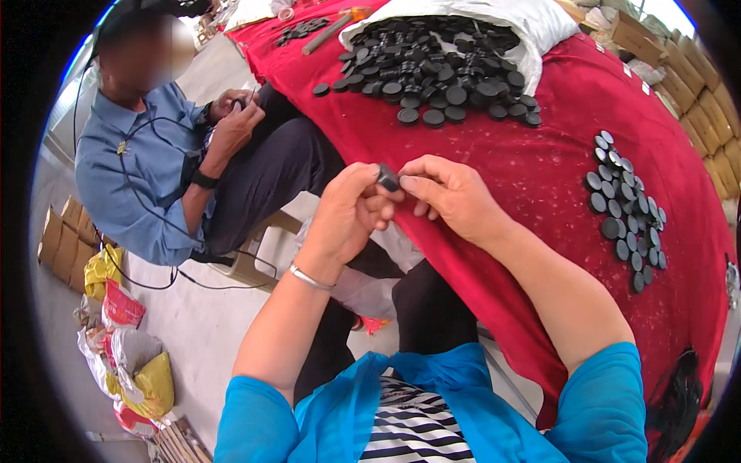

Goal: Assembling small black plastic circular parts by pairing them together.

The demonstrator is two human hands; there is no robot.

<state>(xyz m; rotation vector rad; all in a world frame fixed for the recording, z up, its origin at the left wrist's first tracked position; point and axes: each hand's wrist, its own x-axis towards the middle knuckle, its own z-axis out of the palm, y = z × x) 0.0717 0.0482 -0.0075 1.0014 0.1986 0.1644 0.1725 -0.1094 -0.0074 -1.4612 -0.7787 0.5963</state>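
Observation:
In front of me, my left hand (349,208) pinches a small black round cap (387,178) between thumb and fingers, tilted on its edge. My right hand (454,194) is closed, thumb against forefinger, right beside the cap. Whatever its fingertips grip is too small to make out. Both hands are raised near the edge of a red cloth-covered table (532,170). Beyond them, a big pile of like black caps (444,73) spills from a white woven sack (544,35). To the right lies a loose group of caps (629,202), many with grey faces up.
At my left sits a person in a blue shirt (147,166), working on a small item with both hands. A stick-like tool (328,32) and a few dark pieces (301,31) lie at the far table end. Cartons (695,116) stand right; filled bags (150,386) lie on the left floor.

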